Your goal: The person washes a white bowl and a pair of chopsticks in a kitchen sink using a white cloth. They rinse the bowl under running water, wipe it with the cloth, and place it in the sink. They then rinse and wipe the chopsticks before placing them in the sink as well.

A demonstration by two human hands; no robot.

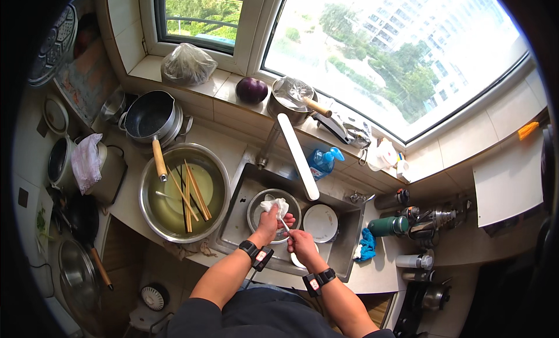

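Observation:
Over the steel sink [238, 215], my left hand [268, 224] grips a crumpled white cloth [276, 205]. My right hand [301, 245] pinches the thin handle of a metal utensil [284, 226], probably a spoon; its other end runs toward my left hand and is hidden. Beneath my hands a round metal basin [254, 207] sits in the sink. A white plate [321, 223] lies to the right of that basin. Part of another white dish [297, 259] shows under my right hand.
Left of the sink, a large steel basin [146, 211] holds liquid, chopsticks [197, 189] and a white spoon [165, 194]. The white faucet [299, 159] reaches over the sink, beside a blue soap bottle [322, 163]. A blue cloth [367, 245] and green thermos [386, 226] are on the right counter.

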